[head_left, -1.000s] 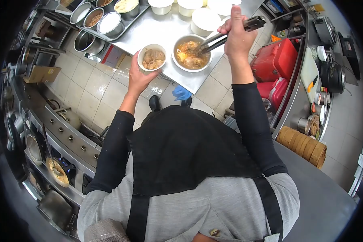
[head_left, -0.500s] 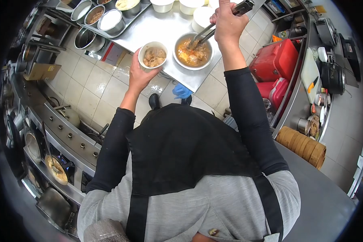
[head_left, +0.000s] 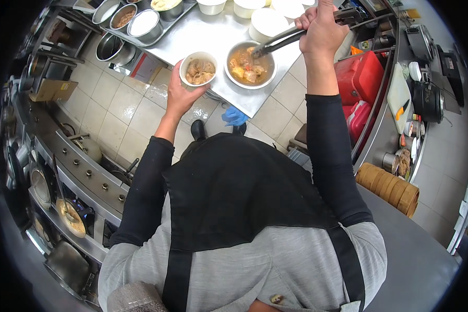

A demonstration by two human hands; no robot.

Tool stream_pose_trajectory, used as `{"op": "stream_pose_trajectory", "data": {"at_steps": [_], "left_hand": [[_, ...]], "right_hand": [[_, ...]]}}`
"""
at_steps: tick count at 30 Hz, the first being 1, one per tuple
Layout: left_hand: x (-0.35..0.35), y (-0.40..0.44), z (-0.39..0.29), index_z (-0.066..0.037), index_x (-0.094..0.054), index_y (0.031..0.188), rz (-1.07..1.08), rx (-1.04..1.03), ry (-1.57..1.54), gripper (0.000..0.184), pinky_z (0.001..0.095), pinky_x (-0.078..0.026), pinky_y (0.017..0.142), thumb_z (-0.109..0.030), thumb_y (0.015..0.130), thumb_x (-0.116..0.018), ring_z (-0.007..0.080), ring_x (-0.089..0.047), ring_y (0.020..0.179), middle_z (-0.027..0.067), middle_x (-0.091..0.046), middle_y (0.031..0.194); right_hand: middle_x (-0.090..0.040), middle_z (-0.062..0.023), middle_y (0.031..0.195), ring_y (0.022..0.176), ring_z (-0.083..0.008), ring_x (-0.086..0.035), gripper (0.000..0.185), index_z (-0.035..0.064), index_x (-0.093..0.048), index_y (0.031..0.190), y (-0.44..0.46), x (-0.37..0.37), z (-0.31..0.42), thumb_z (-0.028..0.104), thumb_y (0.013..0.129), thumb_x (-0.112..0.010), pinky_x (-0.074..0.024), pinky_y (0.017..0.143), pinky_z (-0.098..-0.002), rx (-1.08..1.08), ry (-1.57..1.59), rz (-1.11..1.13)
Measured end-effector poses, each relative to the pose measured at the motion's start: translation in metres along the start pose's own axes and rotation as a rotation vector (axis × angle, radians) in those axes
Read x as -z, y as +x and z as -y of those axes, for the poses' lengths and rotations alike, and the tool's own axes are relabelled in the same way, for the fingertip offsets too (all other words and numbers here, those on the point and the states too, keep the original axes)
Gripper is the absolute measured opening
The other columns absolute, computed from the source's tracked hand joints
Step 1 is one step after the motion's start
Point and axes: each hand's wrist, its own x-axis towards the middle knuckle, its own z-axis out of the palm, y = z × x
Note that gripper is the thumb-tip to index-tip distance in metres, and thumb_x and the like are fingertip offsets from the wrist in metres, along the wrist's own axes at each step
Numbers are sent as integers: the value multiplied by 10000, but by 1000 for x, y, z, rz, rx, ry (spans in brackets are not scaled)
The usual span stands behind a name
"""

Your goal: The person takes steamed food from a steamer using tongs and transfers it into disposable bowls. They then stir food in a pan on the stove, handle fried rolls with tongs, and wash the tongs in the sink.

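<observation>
Dark metal tongs (head_left: 286, 40), gripped by the right hand (head_left: 322, 34) with fingers closed, have been shifted rightward, their tips now near the far rim of a round metal bowl (head_left: 249, 87) of glossy, chunky broth. Beside it, a smooth white cup (head_left: 200, 55) of lumpy pieces is clasped in the curled fingers of the left hand (head_left: 181, 92). The bowl is set near the corner of a steel table (head_left: 192, 36); the cup is held at its edge. Shiny floor tiles (head_left: 140, 112) are spread between table and stove (head_left: 86, 166), with 2 red containers (head_left: 356, 78) ranged at right.
</observation>
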Motion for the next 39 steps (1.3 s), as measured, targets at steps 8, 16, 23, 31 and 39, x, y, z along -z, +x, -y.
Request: {"op": "stream_pose_trajectory", "data": {"at_steps": [8, 16, 23, 31, 39], "left_hand": [[-1, 1, 0, -15, -417, 1382, 13, -3, -24, 836, 359, -458, 1016, -181, 698, -869, 226, -579, 1187, 134, -582, 1280], [0, 1, -3, -23, -419, 1384, 22, 22, -37, 824, 356, -454, 1020, -173, 704, -859, 227, -576, 1195, 133, -580, 1288], [1, 1, -2, -26, -413, 1389, 32, 43, -55, 832, 358, -452, 1023, -175, 702, -858, 231, -576, 1201, 137, -586, 1282], [0, 2, 4, -22, -424, 1376, 10, -12, 22, 825, 365, -459, 1011, -188, 697, -862, 246, -585, 1185, 142, -586, 1276], [0, 2, -2, -29, -428, 1366, 18, 8, 8, 837, 375, -463, 1007, -223, 685, -875, 255, -590, 1175, 144, -587, 1271]], "right_hand": [[-471, 1, 516, 395, -116, -470, 412, 118, -472, 639, 8, -8, -37, 288, 928, -712, -420, 399, -261, 43, -96, 8], [-483, -6, 527, 412, -114, -477, 405, 112, -482, 635, 2, 12, 4, 268, 923, -721, -487, 439, -281, 67, -103, 42], [-477, -14, 505, 400, -119, -478, 421, 103, -469, 617, -7, 30, -18, 247, 942, -694, -450, 425, -277, 137, -124, 26], [-458, -9, 491, 387, -116, -466, 451, 130, -427, 593, -10, 18, -11, 237, 949, -683, -425, 402, -272, 3, -39, 152], [-494, -6, 479, 387, -113, -494, 418, 110, -474, 597, -15, 8, -22, 207, 938, -694, -414, 405, -261, 143, -264, 234]]}}
